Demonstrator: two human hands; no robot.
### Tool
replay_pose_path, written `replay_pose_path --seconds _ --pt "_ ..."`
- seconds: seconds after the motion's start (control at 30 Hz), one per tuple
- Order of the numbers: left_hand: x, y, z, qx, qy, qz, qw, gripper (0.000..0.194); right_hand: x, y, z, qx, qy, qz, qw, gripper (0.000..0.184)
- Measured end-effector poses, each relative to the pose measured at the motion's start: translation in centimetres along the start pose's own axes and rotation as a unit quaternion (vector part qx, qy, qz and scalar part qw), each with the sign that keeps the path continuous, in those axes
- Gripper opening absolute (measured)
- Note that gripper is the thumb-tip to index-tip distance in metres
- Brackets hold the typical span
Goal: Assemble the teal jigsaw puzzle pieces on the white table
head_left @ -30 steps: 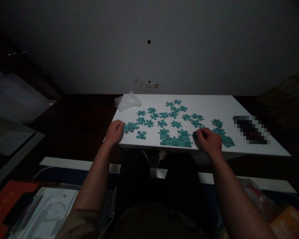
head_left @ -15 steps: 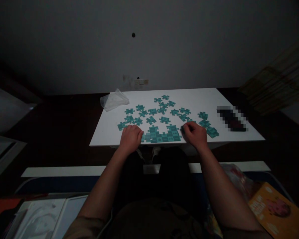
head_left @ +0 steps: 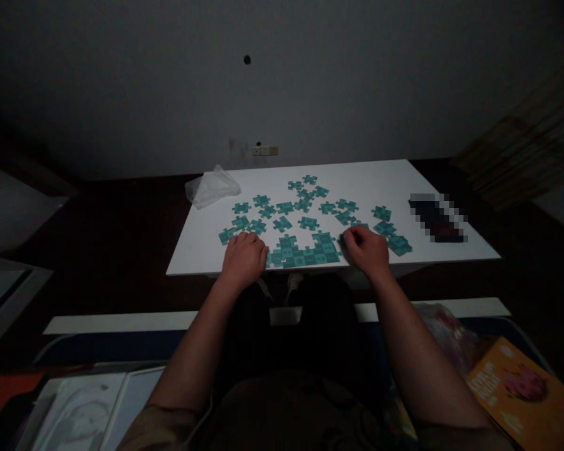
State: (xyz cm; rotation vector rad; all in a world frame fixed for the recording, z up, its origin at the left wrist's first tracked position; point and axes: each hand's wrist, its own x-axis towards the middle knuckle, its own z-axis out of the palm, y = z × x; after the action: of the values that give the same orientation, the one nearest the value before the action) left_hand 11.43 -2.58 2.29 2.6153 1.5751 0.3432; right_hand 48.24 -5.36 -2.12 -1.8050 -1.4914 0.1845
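Teal jigsaw pieces lie on a white table. Close to the table's front edge, several are joined into a strip (head_left: 305, 255) with a gap in its upper side. My left hand (head_left: 245, 257) rests palm down at the strip's left end, covering part of it, its fingers laid on the table and slightly bent. Right of the strip, my right hand (head_left: 369, 250) is closed in a pinch on a puzzle piece (head_left: 342, 240). That piece looks dark in shadow and is partly hidden by the fingers. Loose puzzle pieces (head_left: 308, 223) are scattered beyond both hands.
A crumpled clear plastic bag (head_left: 214, 186) lies at the table's back left. At the right is a dark, pixelated object (head_left: 437, 218). An orange puzzle box (head_left: 521, 388) is beside me on the right, and an open white box (head_left: 84, 407) on the left.
The view has shifted slightly. Both hands stay in nearly the same places around the strip, and the pieces show no clear movement on the table.
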Motion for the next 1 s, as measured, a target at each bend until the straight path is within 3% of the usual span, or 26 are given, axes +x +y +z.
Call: replay_pose_path --seconds 0.27,0.73,1.0 --pt "0.2 0.5 -0.8 0.005 -0.036 -0.004 0.999 0.035 -0.1 -0.1 0.0 -0.001 0.004 -0.004 1.0 0.033" --pt "0.2 0.7 -1.1 0.02 -0.042 -0.003 0.999 0.035 -0.1 0.0 0.1 -0.008 0.003 -0.005 1.0 0.035" --pt "0.3 -0.3 -1.4 0.011 -0.044 -0.074 0.996 0.042 -0.1 -0.3 -0.1 -0.006 0.0 -0.004 1.0 0.035"
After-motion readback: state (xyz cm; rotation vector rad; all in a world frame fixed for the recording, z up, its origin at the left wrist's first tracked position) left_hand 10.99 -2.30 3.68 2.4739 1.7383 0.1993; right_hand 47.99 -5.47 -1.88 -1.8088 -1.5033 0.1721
